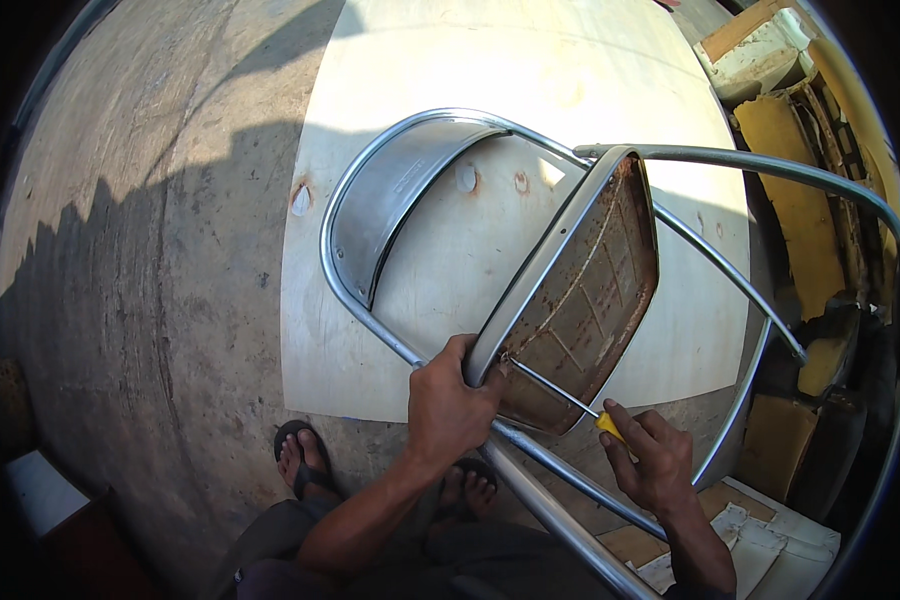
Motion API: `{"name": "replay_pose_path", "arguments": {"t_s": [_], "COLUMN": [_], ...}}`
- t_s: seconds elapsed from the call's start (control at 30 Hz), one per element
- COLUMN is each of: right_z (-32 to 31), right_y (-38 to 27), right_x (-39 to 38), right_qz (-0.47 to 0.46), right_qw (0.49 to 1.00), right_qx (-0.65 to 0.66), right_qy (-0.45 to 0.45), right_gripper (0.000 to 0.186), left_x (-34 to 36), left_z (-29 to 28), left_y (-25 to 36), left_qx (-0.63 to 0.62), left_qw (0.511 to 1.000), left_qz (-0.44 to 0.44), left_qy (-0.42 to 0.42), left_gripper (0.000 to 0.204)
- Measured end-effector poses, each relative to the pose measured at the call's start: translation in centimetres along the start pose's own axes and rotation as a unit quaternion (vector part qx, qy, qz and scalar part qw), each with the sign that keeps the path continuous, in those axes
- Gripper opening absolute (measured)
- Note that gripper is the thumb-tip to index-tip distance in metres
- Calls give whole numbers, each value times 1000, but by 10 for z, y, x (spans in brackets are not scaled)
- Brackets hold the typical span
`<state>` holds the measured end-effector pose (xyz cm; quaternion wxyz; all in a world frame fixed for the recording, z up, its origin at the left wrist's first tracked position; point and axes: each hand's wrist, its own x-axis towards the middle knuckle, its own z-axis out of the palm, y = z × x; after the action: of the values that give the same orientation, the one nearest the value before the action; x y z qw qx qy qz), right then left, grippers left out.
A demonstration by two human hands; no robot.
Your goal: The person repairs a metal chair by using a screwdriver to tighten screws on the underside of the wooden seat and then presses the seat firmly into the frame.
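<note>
The chair seat pan (595, 300) stands tilted on edge just right of the view's center, its rust-brown underside facing 4 o'clock. The shaft of a screwdriver (555, 387) meets the pan at its near corner, toward 7 o'clock; the fastener beneath the tip is too small to identify. The right hand (655, 455), at 4 o'clock, holds the yellow handle between thumb and fingers. The left hand (448, 408), at 6 o'clock, is closed around the pan's rim beside the tip. CAUTION: corrosion may let the tip cam out, and a slip toward 10 o'clock could strike the left fingers. A seized or worn fastener could strip under torque. The raised pan appears to depend on the left-hand grip; loosening it may let the pan swing against the tubular frame (395, 341). The frame itself could shift on the smooth plywood sheet (340, 370). Exposed toes of a sandaled foot (305, 460), at 7 o'clock, lack protection from dropped parts. Markings: the curved backrest panel (385, 205), at 10 o'clock, bears a faint mark, not legible. No label is discernible on the screwdriver or the yellow padding (790, 220) at 2 o'clock.
</note>
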<state>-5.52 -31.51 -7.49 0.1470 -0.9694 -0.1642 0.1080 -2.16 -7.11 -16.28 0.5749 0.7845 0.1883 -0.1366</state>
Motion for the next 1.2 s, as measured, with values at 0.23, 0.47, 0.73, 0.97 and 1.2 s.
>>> {"name": "replay_pose_path", "arguments": {"t_s": [0.23,0.47,0.73,0.97,1.2], "right_z": [-9,-4,-17,-69,-92], "right_y": [-9,-8,-16,-50,-73], "right_x": [4,1,4,45,71], "right_qz": [12,6,35,-155,-331], "right_qw": [1000,1000,997,947,841], "right_qx": [-12,-13,-26,-270,-421], "right_qy": [-26,-14,-62,-80,-73], "right_gripper": [41,46,43,47,46], "left_x": [0,0,-1,0,-1], "left_z": [1,0,2,2,4], "left_y": [-2,-2,-1,-3,-8], "left_qx": [-2,1,-4,-14,-27], "left_qw": [1000,1000,1000,1000,999], "left_qz": [19,13,16,6,17], "left_qy": [5,5,2,8,11], "left_gripper": [37,37,36,37,36]}}
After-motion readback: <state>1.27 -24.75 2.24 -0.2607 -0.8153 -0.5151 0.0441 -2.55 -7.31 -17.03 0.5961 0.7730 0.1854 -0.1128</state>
